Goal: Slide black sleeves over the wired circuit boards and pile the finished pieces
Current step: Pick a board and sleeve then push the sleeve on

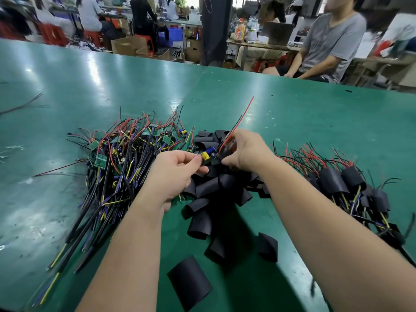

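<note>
— Where to look for the circuit board (pixel 208 156)?

— Mid-frame, just above the green worktop (pixel 315 113). Pinched at its near end between thumb and fingertips of the left hand (pixel 177 170). Green, with a yellow part and a blue part on top.

— And the right hand (pixel 245 152)?

— Curled round a black sleeve (pixel 226 152), clamped on it, with the board's far end at the sleeve's mouth. Cannot tell how far in. A red wire (pixel 239 121) and a black one sticking up past the knuckles.

— Anything else lying about?

— To the left, a heap of bare wired boards (pixel 126 149). Under both hands, loose sleeves (pixel 213 185) spilling toward the near edge, with a flat sleeve (pixel 189 287) nearest. To the right, the pile of finished pieces (pixel 344 183), sleeves on, red and black wires fanning outward. Beyond the worktop, a seated person in a grey shirt (pixel 331 41).
</note>
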A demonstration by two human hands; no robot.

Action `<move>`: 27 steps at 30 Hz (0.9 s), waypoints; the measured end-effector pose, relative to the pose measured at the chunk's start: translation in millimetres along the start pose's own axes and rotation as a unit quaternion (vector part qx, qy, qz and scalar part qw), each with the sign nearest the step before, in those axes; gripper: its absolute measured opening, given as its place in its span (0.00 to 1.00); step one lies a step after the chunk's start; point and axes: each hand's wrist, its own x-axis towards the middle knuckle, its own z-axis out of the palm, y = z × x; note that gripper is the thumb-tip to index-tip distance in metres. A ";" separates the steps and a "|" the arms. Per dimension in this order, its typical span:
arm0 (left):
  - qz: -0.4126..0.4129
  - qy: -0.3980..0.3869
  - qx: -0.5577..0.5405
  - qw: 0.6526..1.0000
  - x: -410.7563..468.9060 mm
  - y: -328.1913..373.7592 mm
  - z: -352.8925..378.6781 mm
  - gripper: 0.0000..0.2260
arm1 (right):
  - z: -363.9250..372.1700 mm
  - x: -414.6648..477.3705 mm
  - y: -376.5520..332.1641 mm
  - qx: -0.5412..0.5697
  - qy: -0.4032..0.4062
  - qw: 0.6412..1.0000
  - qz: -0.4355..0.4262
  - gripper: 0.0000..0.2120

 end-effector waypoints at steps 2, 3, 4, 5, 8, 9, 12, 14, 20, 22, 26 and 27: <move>0.000 -0.032 -0.009 0.999 -1.9 2.3 -0.1 0.10 | -11.6 -18.8 7.0 0.170 0.078 0.982 0.020 0.21; 0.000 -0.056 -0.014 0.998 -2.9 3.6 -0.1 0.09 | -17.8 -29.7 11.6 0.258 0.110 0.959 0.038 0.24; 0.002 -0.083 -0.016 0.996 -4.0 5.1 -0.1 0.07 | -24.7 -42.0 16.3 0.362 0.129 0.922 0.055 0.24; 0.008 -0.110 -0.013 0.994 -5.5 6.3 0.0 0.07 | -30.0 -54.0 20.8 0.472 0.134 0.869 0.068 0.22; 0.035 -0.185 0.013 0.982 -11.9 9.8 0.3 0.07 | -38.6 -88.6 35.6 0.709 0.125 0.692 0.053 0.12; 0.043 -0.204 0.018 0.978 -13.8 10.8 0.7 0.06 | -39.7 -98.0 39.7 0.749 0.129 0.648 0.045 0.10; 0.047 -0.235 0.023 0.971 -17.1 12.5 1.2 0.06 | -36.5 -117.0 44.4 0.815 0.140 0.559 0.055 0.09; 0.043 -0.239 0.021 0.970 -18.0 12.7 1.9 0.05 | -35.1 -122.9 43.7 0.839 0.139 0.519 0.083 0.07; 0.044 -0.248 0.038 0.967 -19.4 11.5 4.5 0.07 | -38.5 -130.8 39.2 0.882 0.144 0.439 0.092 0.12; 0.046 -0.249 0.047 0.966 -19.5 11.0 4.8 0.07 | -39.8 -132.3 37.7 0.881 0.144 0.442 0.092 0.13; 0.045 -0.243 0.069 0.967 -18.8 9.3 6.1 0.07 | -41.9 -136.4 38.6 0.881 0.131 0.447 0.075 0.17; 0.041 -0.238 0.080 0.967 -18.1 8.1 6.5 0.07 | -42.1 -137.3 39.0 0.881 0.130 0.450 0.068 0.16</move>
